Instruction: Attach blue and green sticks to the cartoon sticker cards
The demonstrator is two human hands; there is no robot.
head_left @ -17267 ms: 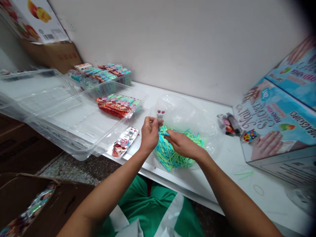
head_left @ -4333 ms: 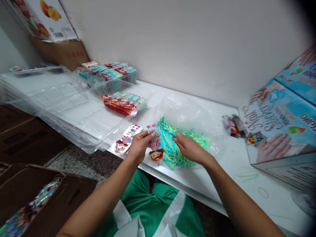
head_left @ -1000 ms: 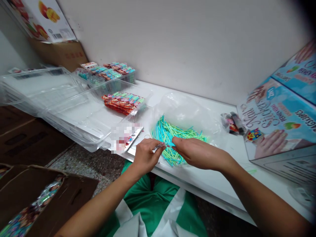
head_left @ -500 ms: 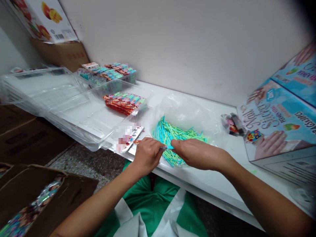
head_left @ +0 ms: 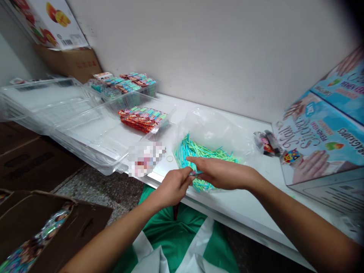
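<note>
Between my two hands is a small packet (head_left: pixel 194 173), partly hidden by the fingers. My left hand (head_left: pixel 174 186) is closed on its left end. My right hand (head_left: pixel 224 173) lies over its right end, fingers pressed together and pointing left; what they grip is hard to make out. Just beyond the hands, a clear plastic bag (head_left: pixel 212 123) lies open on the white table (head_left: pixel 247 203), with many thin green and blue sticks (head_left: pixel 210 149) in it. A thin ring (head_left: pixel 170 158) rests on the table left of the bag.
Clear trays (head_left: pixel 93 129) stand at the left, one holding red packets (head_left: pixel 143 118). Farther back is a tray of packets (head_left: pixel 127 82). Printed boxes (head_left: pixel 327 140) stand at the right, near small dark packets (head_left: pixel 267 143). An open carton (head_left: pixel 85 223) is at the lower left.
My right hand's fingers have stretched forward and left over the packet. My left hand has shifted slightly right and down. The ring on the table shows more fully.
</note>
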